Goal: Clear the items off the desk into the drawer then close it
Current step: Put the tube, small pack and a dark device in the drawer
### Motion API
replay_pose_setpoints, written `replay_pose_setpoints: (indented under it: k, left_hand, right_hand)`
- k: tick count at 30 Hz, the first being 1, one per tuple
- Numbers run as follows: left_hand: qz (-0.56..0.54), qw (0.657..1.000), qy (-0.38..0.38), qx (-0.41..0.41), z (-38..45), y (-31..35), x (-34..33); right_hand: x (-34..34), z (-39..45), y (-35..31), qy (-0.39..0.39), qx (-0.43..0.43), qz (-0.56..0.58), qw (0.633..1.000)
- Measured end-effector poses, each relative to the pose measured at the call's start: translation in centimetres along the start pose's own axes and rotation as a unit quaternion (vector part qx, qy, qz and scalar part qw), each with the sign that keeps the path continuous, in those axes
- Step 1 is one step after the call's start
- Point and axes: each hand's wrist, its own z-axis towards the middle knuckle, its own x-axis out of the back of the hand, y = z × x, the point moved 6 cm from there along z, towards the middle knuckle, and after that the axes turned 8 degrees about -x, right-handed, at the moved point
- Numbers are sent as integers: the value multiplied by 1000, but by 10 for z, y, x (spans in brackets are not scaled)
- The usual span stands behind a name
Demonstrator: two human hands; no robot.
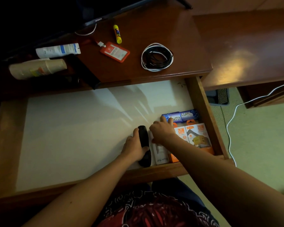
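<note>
While drawer (202, 102) open, left fingers (135, 131) grip black remote (143, 136); right fingers (162, 119) splayed on boxes (197, 135).

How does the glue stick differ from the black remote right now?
The glue stick is yellow and lies untouched on the desk; the black remote is already in the drawer, in the left hand's grip. The remote looks longer. Both are slim, elongated items lying flat.
</note>
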Motion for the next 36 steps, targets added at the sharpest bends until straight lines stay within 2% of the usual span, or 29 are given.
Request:
replay_pose_setpoints:
  k: [16, 21, 24, 29, 33, 36]
  left_hand:
    - [20, 1000, -7, 4, -3, 16, 14]
    - [16, 1000, 25, -11, 4, 21, 51]
    - [-9, 997, 77, -8, 7, 22, 84]
    - [-29, 976, 213, -24, 11, 30, 154]
    - [-67, 946, 318, -19, 6, 22, 207]
    - [-110, 905, 411, 22, -6, 1, 242]
  right_hand:
    - [-2, -6, 1, -18, -7, 49, 999]
    - [21, -5, 4, 35, -14, 89, 995]
    - [45, -2, 3, 76, -3, 121, 990]
    - [98, 8, -8, 148, 14, 187, 971]
    - [140, 24, -28, 209, 46, 257, 942]
    - [173, 33, -48, 258, 89, 320, 907]
